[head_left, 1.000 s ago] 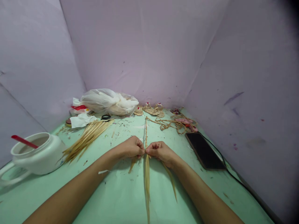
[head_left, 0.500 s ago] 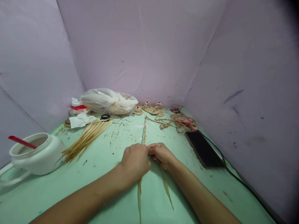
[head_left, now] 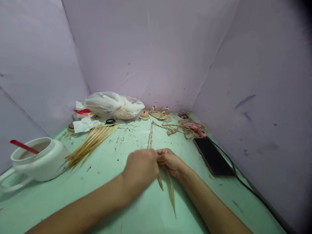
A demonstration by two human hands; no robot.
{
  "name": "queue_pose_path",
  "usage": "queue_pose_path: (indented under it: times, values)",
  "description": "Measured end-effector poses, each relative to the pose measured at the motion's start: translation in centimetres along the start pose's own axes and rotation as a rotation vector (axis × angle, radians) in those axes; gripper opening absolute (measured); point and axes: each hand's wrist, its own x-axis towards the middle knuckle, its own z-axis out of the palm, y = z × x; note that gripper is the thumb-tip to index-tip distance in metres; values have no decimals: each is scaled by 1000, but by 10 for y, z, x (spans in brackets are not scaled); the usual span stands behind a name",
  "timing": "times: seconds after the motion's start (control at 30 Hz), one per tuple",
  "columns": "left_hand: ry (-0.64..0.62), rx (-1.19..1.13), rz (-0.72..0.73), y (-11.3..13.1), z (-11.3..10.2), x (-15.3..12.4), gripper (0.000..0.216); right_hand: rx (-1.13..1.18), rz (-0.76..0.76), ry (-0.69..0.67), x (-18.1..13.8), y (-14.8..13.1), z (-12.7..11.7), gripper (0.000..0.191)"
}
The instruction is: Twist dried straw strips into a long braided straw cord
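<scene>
A thin braided cord of dried leaf strips (head_left: 151, 136) runs along the table from its far end toward me and disappears at my hands. My left hand (head_left: 140, 167) is closed in a fist at its near end, slightly blurred, and the fingers are turned away. Right beside it, my right hand (head_left: 169, 161) pinches the strips between thumb and fingers. Below the hands hang two loose leaf tails, one long leaf strip (head_left: 172, 196) under my right hand and a shorter one between the hands. The exact spot where the fingers grip is hidden.
On the left stand a white mug (head_left: 40, 164) with a red stick and a bundle of dried strips (head_left: 90, 146). Scissors (head_left: 110, 122), a plastic bag (head_left: 112, 105) and small woven sandals (head_left: 158, 113) lie behind. To the right are tangled cord (head_left: 174, 130) and a cabled phone (head_left: 214, 157).
The long tail under my left hand no longer shows; a shorter tail appears between the hands. My left hand has shifted and blurred slightly, and the right tail swings a little left.
</scene>
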Motion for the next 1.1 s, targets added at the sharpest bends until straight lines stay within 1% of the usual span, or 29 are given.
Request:
queue_pose_path:
  times: [0.03,0.07,0.13,0.2,0.23,0.3,0.4,0.47,0.5,0.57,0.63,0.67,0.73,0.83,0.9,1.0,1.1]
  values:
    - [50,-90,-35,-7,-7,8,22,-6,-2,-22,0,-1,-1,7]
    - [0,-228,-84,-14,-12,17,22,-11,-3,-33,-1,-1,-1,9]
    - [-264,-527,-266,-27,-13,33,26,-23,-11,-35,-2,-2,-1,11]
    - [-507,-756,-351,-36,-5,42,21,-44,-20,-38,-3,-3,0,9]
    - [-591,-836,-359,-38,-1,45,17,-56,-25,-46,-3,-3,0,8]
    - [-676,-926,-337,-41,7,47,12,-79,-39,-58,-2,-2,0,8]
    - [-666,-891,-335,-40,13,44,9,-145,-96,-61,1,1,-2,11]
    - [-623,-798,-351,-37,15,41,8,-268,-143,-53,3,3,-3,12]
    - [-590,-738,-358,-35,16,40,9,-363,-165,-28,3,4,-3,11]
    - [-509,-614,-354,-32,20,37,12,-605,-202,73,2,4,-3,11]
    - [-392,-519,-297,-31,26,36,12,-842,-253,198,-2,2,-1,11]
    - [-340,-489,-257,-31,29,36,11,-937,-283,242,-5,1,0,12]
    - [-279,-465,-205,-33,36,38,10,-1078,-330,275,-11,-2,4,15]
    - [-289,-501,-214,-38,43,41,10,-1206,-342,294,-18,-5,9,17]
    - [-302,-557,-238,-38,46,41,10,-1264,-310,335,-22,-6,12,15]
    - [-309,-627,-279,-31,41,38,10,-1337,-233,388,-28,-8,15,15]
    - [-339,-703,-327,-23,33,33,16,-1420,-201,331,-36,-8,20,16]
